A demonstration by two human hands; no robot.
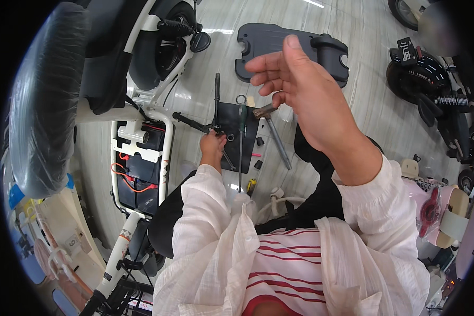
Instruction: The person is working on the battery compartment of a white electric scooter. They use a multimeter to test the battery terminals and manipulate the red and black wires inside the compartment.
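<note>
Low over the floor, my left hand has its fingers closed at the joint of a black two-legged metal stand. The stand lies partly on a dark mat; my fingers hide some of its joint. My right hand is raised in front of me, holding nothing, its thumb up and fingers apart and slightly curved. Below it rests a hammer with a rusty head. On the mat are a long screwdriver with a dark green handle and a ring spanner.
To the left stands a white electric bike frame with a black battery and orange-red cables. A black plastic cover lies ahead on the tiled floor. Another bike's wheel is at the right. A yellow-black screwdriver lies near my knees.
</note>
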